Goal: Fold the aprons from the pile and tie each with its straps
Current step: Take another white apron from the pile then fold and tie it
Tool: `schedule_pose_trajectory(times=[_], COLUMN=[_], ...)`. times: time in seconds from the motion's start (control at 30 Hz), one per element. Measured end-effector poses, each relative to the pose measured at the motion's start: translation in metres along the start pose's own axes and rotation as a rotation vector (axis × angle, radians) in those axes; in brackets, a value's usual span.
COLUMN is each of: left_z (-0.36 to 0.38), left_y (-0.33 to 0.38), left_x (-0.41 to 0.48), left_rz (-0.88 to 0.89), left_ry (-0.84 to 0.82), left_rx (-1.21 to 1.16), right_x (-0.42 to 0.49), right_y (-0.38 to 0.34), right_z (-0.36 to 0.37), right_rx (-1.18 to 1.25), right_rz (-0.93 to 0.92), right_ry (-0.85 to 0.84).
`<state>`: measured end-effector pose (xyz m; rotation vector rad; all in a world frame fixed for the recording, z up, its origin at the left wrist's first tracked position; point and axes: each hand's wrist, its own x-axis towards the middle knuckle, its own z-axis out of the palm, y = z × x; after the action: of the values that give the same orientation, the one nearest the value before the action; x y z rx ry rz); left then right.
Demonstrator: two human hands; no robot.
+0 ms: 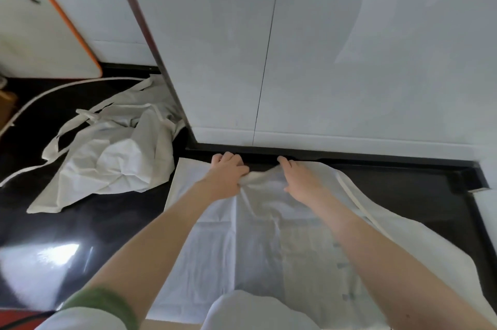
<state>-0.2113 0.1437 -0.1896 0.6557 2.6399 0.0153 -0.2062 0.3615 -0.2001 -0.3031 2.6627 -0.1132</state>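
One apron [269, 249] is laid out flat on the black bench [94, 222], running from the person's body to the foot of the white tiled wall [349, 60]. Laid out like this, the whole cloth is in reach and can be squared up before any fold is made.

Both hands are at its far edge. The left hand [227, 171] has its fingers curled around a bunch of the cloth, gripping a gathered ridge that runs across to the other hand. The right hand [300, 177] lies on the cloth with its fingers fairly straight and pointing at the wall, pressing down instead of gripping. This looks like one hand gathering the top edge while the other pins the cloth so it does not slide on the glossy bench.

A strap [357, 198] lies along the apron's right side, curving back towards the person, loose and untied (it will probably be wanted last, for the tying).

The pile [115, 157] of crumpled aprons sits to the left, near the spread one but apart from it, with its own straps trailing over the bench. That keeps the work area free while the next piece stays within reach.

Further left, a white board [32, 33] with an orange rim leans against the wall.

Judging by the flat, unfolded cloth, the folding of this apron is only beginning.
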Motion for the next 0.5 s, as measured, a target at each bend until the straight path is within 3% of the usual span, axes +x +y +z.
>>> schedule_pose_trajectory(times=[0.1, 0.17, 0.27, 0.37, 0.5], left_z=[-0.013, -0.022, -0.032, -0.038, -0.041], left_y=[0.003, 0.002, 0.005, 0.009, 0.023], left_x=[-0.014, -0.018, -0.024, -0.029, -0.038], left_rz=[0.091, 0.077, 0.035, 0.001, 0.004], left_ry=[-0.093, -0.116, -0.08, -0.06, -0.178], left_rx=[-0.307, -0.356, -0.234, -0.109, -0.083], right_x=[-0.008, -0.015, -0.043, -0.075, -0.113], right_y=[0.015, 0.03, 0.043, 0.047, 0.044], right_z=[-0.009, -0.019, -0.038, -0.051, -0.041], right_rx=[-0.255, -0.291, -0.003, 0.2, 0.597], right_rz=[0.014, -0.042, -0.153, -0.082, 0.058], right_ry=[0.066, 0.123, 0.123, -0.111, -0.199])
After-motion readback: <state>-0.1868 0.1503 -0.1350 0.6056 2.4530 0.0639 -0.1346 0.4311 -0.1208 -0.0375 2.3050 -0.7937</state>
